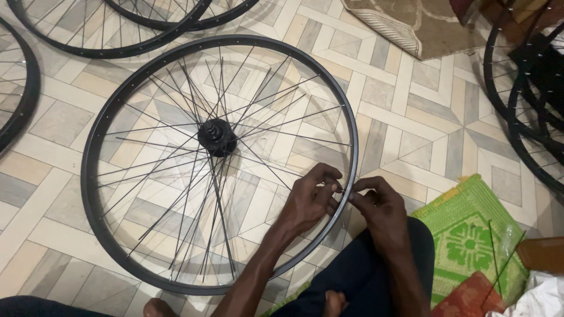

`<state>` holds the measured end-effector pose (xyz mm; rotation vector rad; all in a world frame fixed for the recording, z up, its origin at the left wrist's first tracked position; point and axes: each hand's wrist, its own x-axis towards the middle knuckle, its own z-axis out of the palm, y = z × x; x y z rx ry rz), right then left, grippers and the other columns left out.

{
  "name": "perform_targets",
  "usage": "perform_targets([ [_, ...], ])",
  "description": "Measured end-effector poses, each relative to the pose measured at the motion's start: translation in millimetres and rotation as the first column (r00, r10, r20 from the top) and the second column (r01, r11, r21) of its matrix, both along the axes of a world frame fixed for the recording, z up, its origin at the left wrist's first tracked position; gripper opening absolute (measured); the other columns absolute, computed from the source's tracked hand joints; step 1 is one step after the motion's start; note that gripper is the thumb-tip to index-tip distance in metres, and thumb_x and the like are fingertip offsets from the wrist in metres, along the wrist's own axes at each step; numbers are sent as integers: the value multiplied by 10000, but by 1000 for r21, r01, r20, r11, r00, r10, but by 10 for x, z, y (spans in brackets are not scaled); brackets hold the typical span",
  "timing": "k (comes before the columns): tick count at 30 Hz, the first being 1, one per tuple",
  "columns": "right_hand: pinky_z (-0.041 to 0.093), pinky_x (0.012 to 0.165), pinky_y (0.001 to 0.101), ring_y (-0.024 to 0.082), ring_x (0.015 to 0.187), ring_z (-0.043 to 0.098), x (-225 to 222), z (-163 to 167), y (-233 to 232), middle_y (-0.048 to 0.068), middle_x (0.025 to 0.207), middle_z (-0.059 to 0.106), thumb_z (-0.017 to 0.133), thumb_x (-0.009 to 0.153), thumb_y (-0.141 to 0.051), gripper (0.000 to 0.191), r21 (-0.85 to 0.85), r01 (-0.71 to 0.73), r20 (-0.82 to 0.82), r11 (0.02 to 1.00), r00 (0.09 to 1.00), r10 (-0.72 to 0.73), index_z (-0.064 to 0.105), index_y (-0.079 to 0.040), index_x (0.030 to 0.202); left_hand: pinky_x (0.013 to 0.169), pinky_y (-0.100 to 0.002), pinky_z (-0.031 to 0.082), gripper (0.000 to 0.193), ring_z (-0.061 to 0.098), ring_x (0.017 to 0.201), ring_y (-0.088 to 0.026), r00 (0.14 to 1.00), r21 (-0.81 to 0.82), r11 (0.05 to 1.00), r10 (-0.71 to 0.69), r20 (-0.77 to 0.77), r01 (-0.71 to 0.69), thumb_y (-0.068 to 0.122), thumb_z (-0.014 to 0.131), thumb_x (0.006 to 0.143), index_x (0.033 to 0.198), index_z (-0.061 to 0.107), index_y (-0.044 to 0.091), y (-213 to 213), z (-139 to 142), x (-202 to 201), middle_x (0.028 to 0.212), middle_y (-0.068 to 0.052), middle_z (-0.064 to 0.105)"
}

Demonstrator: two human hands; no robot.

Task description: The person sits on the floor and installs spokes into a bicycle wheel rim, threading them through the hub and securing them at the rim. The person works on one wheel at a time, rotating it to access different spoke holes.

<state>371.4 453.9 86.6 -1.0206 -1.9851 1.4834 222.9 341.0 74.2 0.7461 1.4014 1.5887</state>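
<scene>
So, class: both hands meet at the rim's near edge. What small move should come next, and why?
Probably seat the spoke end in the rim hole: the left hand and right hand pinch together at the rim, while several spokes from the hub lie loose.

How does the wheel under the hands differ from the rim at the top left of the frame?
The wheel being worked on lies whole in view with its hub visible; the top-left rim is cut off by the frame edge, its hub unseen. Both hands, left hand and right hand, touch the first; nothing touches the second. Both are black, spoked and lie flat on the tiles.
</scene>
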Motion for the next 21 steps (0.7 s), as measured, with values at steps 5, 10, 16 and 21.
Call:
perform_targets([
  [5,337,550,213,30,622,444,-10,-45,44,-50,692,553,737,875,-33,161,-106,-86,-85,991,993,77,727,-18,1036,607,-321,600,231,708,750,-177,1000,11,1000,4,23,-4,60,575,984,1203,580,-14,12,-13,0,1011,-119,668],
  [10,295,513,225,42,584,416,16,-58,64,-39,670,548,712,881,-52,157,-185,-76,-60,980,996,66,741,-26,1033,609,-315,601,224,708,734,-175,1000,-6,1000,15,-10,-15,63,553,984,1192,578,-16,6,15,10,1005,-118,676],
  [16,327,528,217,37,595,438,10,-9,35,-47,681,560,714,899,-95,135,-155,-81,-26,985,997,78,729,-18,1009,602,-317,598,217,697,723,-174,999,-26,999,19,-35,-20,65,536,988,1181,587,-17,5,61,15,985,-119,677],
  [21,273,503,234,52,558,382,-2,13,23,-34,636,499,711,906,-128,159,-197,-32,9,980,999,34,743,-44,1037,606,-316,610,212,706,729,-173,1000,-39,999,15,-22,-16,73,556,986,1178,583,-11,5,83,14,987,-116,674],
])
